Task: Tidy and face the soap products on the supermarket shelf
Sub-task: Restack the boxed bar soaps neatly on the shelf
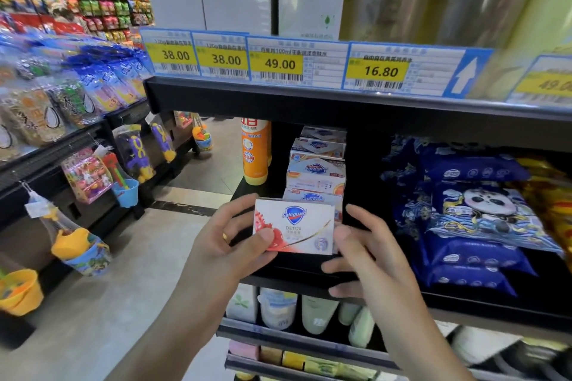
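Both hands' fingers (266, 237) pinching soap box (301, 227) upright, label forward

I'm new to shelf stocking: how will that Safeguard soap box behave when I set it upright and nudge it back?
The Safeguard soap box looks like stiff carton, so it should hold its shape under the left hand and right hand. Standing on a narrow edge, it may tip if pushed high. Its glossy face could be slightly slippery; flat sides mean it won't roll.

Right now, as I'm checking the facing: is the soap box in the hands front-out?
Yes. The soap box shows its printed shield logo upright toward the camera, held by the left hand and right hand.
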`<state>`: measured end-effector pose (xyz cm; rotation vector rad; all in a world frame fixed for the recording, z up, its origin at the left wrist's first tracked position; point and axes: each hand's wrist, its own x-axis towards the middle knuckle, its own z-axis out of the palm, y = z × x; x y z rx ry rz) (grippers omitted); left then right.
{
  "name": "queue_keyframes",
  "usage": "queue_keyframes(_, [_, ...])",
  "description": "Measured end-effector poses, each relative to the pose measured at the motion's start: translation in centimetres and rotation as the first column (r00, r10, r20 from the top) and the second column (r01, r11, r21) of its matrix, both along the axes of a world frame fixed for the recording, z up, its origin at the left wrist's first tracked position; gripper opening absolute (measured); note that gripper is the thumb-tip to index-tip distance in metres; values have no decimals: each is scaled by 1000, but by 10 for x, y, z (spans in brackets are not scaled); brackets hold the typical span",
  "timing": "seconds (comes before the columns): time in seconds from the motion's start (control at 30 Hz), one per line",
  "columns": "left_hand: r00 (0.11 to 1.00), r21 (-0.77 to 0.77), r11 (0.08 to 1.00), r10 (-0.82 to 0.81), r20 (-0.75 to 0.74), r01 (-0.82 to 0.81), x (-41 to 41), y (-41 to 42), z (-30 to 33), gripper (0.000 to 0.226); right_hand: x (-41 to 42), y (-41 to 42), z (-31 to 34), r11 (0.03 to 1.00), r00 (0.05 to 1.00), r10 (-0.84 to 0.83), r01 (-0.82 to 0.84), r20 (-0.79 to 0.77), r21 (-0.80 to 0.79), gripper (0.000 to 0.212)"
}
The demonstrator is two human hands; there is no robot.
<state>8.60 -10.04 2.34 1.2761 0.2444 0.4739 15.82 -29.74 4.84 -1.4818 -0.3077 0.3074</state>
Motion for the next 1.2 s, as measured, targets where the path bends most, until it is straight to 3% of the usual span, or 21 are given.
queue_keyframes(0.1, [999,8,999,-50,21,50,-4,-2,-3,62,2,-1,13,988,954,148,-130,-260,84,55])
queue_keyframes(0.17, [996,20,996,-88,34,87,-7,-3,-4,62,3,0,19,972,913,234,-210,-333,107,48])
queue_keyframes(0.33, [988,34,989,-148,48,146,-11,-6,-7,60,6,3,20,958,891,286,-268,-351,100,42])
queue_keyframes(0.57, [985,54,983,-174,11,173,-14,-7,-9,61,8,5,15,974,908,225,-203,-354,97,23])
queue_keyframes(0.83, [953,-62,981,-195,-232,185,-17,4,1,77,9,1,5,991,970,132,-127,-204,37,15])
queue_keyframes(1.2, [858,-191,937,-345,-379,292,-13,1,19,66,1,-5,-11,979,975,203,-202,95,-19,26])
